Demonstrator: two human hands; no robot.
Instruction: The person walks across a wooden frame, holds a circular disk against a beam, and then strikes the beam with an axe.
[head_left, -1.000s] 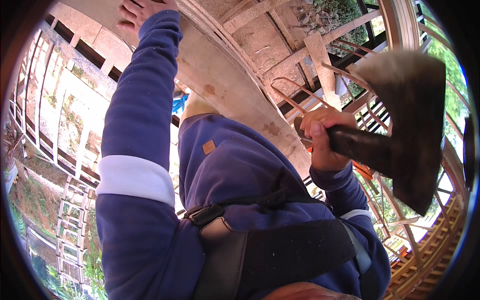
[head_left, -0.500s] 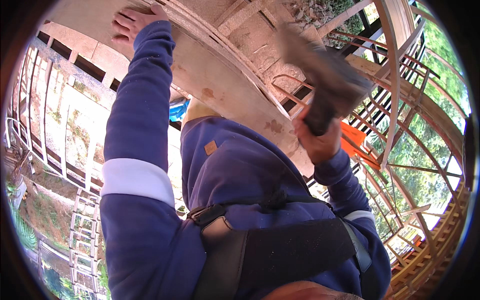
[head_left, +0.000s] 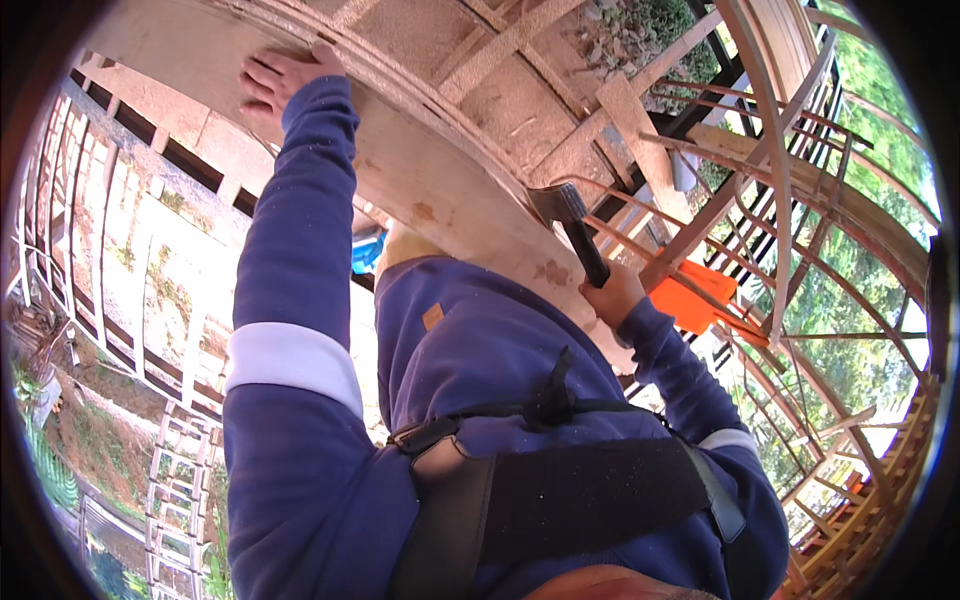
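Observation:
A long wooden plank [head_left: 455, 195] runs diagonally in front of me, with brownish stains on its face. On its far left part my left hand [head_left: 285, 80] lies flat, palm down, fingers stretched and a little apart. My right hand [head_left: 612, 298] is wrapped round the black handle of a hammer [head_left: 580, 235], beside the plank's right part. The hammer's dark, broad head is at the plank's far edge; whether it touches the wood I cannot tell.
Dusty wooden boards and crosspieces [head_left: 510, 50] lie beyond the plank. Curved wooden strips [head_left: 775, 150] and thin bars stand at the right, with an orange object [head_left: 695, 298] beside my right forearm. Railings [head_left: 95, 240] fill the left side, and a blue item [head_left: 367, 253] shows below the plank.
The hammer has swung down from a raised, blurred position to the plank's far edge. My right hand has lowered slightly with it. My left hand stays flat on the plank.

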